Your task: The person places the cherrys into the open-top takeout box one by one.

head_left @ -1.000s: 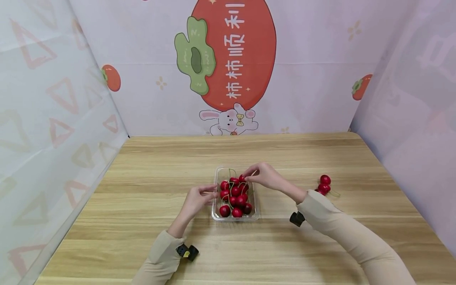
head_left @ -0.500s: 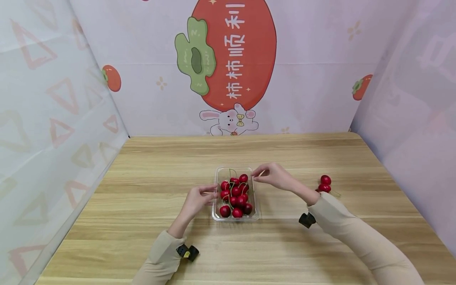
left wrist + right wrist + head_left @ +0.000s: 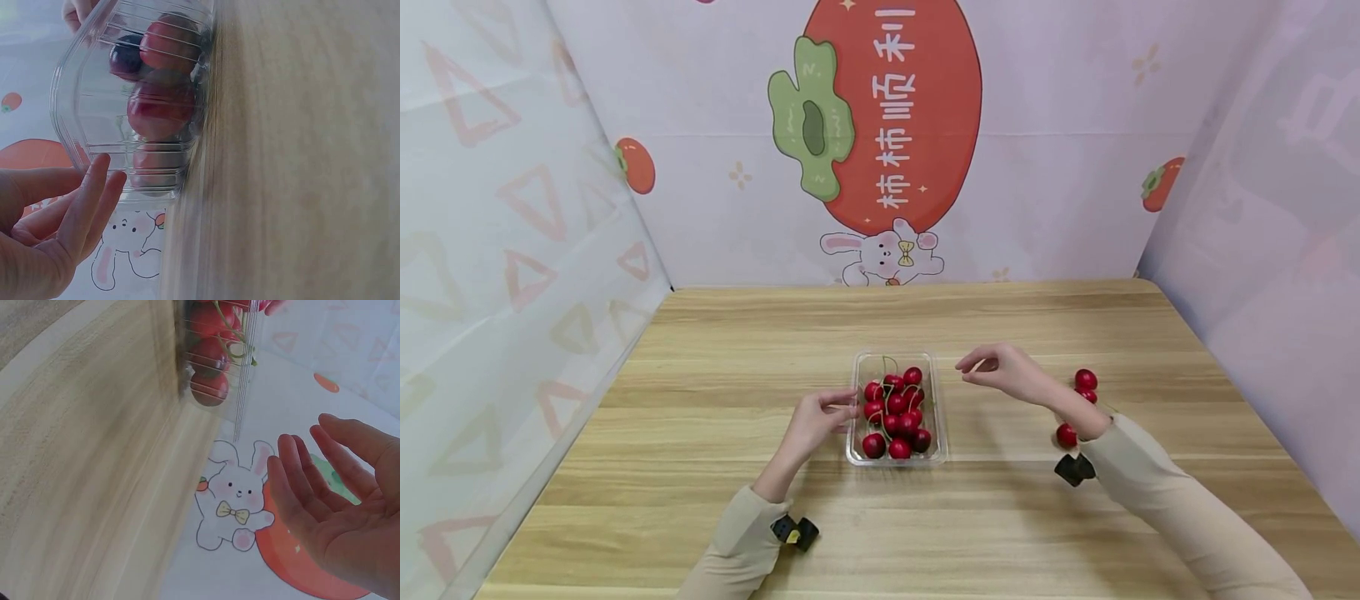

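A clear plastic box (image 3: 937, 433) holds several red cherries (image 3: 896, 403), some with green stems. My left hand (image 3: 812, 427) is at the box's left side, its extended fingertips touching near the rim; in the left wrist view those fingers (image 3: 87, 206) lie against the clear wall. To the right of the box, my right hand (image 3: 1009, 372) is in the air with nothing in it. Its fingers are loosely bent and apart in the right wrist view (image 3: 350, 494). Three loose cherries (image 3: 1067, 435) show on the table near my right forearm, which partly hides them.
The wooden table (image 3: 730, 350) reaches back to a printed cloth backdrop (image 3: 1037, 150), with cloth walls at both sides. A black wrist camera (image 3: 1075, 469) hangs under the right cuff, another wrist camera (image 3: 795, 532) at the left.
My right hand let go of a cherry at the box's back right corner and moved right, out past the rim. One more loose cherry came into view. The left hand stayed put.
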A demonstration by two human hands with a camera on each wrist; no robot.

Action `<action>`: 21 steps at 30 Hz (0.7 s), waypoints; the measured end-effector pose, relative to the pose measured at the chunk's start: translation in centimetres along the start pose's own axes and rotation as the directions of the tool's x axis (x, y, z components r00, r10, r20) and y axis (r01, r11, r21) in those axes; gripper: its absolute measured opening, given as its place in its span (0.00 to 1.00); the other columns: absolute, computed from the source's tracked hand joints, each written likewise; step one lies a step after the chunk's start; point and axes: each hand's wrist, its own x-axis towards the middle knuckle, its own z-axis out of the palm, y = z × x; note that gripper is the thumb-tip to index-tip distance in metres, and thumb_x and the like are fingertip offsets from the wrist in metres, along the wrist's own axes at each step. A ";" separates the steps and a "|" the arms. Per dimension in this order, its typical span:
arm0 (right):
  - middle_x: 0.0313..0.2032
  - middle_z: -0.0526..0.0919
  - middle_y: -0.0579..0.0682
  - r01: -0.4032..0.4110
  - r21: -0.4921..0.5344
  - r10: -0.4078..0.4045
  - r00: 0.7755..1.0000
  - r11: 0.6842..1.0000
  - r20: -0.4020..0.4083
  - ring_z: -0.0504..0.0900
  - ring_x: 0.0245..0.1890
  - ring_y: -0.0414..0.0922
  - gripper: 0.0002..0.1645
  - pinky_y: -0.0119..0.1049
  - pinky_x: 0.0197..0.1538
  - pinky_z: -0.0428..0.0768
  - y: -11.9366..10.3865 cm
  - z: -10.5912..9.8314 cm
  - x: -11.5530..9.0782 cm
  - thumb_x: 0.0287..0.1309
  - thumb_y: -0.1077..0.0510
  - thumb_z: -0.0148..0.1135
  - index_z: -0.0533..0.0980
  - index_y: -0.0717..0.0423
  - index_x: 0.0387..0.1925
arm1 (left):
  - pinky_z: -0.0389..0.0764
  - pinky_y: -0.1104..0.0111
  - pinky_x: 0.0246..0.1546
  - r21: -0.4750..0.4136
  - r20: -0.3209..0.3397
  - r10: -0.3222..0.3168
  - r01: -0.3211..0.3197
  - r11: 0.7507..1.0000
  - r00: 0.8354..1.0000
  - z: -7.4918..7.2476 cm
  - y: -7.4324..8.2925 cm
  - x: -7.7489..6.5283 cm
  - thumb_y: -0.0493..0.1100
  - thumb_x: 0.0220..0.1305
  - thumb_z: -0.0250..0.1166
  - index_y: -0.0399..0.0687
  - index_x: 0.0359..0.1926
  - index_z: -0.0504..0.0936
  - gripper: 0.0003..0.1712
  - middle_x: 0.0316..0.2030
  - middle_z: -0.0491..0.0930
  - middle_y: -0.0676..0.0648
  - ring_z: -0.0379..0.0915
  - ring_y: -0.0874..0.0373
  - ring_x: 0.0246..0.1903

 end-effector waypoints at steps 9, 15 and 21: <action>0.35 0.81 0.59 -0.049 -0.008 0.049 0.999 0.999 0.020 0.80 0.33 0.50 0.12 0.27 0.32 0.80 0.8 -1.3 -1.5 0.53 0.64 0.58 0.77 0.66 0.39 | 0.83 0.63 0.33 0.004 -0.005 0.016 -0.016 1.000 1.000 0.2 2.1 -1.3 0.27 0.55 0.57 0.25 0.48 0.72 0.18 0.43 0.75 0.30 0.76 0.41 0.38; 0.37 0.81 0.57 -0.064 -0.040 0.065 0.998 0.997 0.020 0.79 0.34 0.48 0.13 0.28 0.34 0.80 1.3 -2.0 -2.5 0.54 0.61 0.58 0.77 0.64 0.41 | 0.83 0.64 0.32 -0.003 -0.012 0.009 -0.009 1.000 1.000 0.1 0.8 -0.4 0.27 0.54 0.58 0.27 0.48 0.73 0.18 0.43 0.75 0.31 0.77 0.44 0.37; 0.37 0.80 0.58 -0.088 -0.054 0.088 0.996 0.995 0.013 0.80 0.34 0.47 0.13 0.28 0.35 0.80 2.0 -2.6 -3.2 0.54 0.61 0.58 0.77 0.63 0.41 | 0.84 0.65 0.30 0.006 -0.030 0.012 -0.012 1.000 0.999 0.0 -1.1 0.6 0.29 0.53 0.60 0.31 0.47 0.76 0.18 0.42 0.77 0.34 0.78 0.47 0.35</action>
